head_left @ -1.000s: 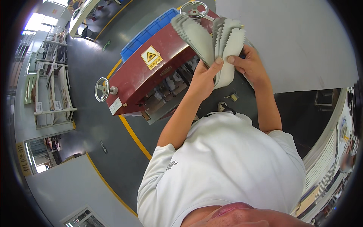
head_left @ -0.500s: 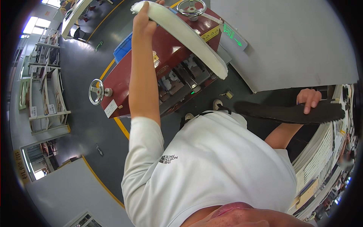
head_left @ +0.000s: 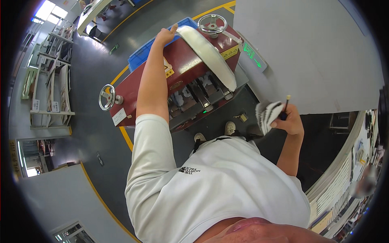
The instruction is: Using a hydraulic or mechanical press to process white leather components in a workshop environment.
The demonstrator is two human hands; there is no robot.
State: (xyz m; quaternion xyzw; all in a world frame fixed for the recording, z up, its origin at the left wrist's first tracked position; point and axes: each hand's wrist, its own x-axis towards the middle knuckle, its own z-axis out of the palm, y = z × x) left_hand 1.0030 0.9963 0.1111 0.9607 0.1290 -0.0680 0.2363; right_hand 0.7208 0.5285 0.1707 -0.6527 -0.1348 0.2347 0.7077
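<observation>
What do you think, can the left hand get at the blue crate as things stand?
Probably yes: the left hand appears right by the blue crate, nothing visibly between, though it seems to grip the long white piece.

Long wht pc (head_left: 210, 56) slanted, gry-wht pcs (head_left: 268, 116) fanned at R

Bright overall; the upper-left windows (head_left: 44, 11) are blown out, with glare on the floor (head_left: 91, 101) and red machine (head_left: 184, 56). Edges curve into black corners; the fanned white strips (head_left: 267, 115) blur.

White strip (head_left: 210, 58), dark-red machine (head_left: 180, 67), blue crate (head_left: 142, 56), grey floor (head_left: 95, 87).
</observation>
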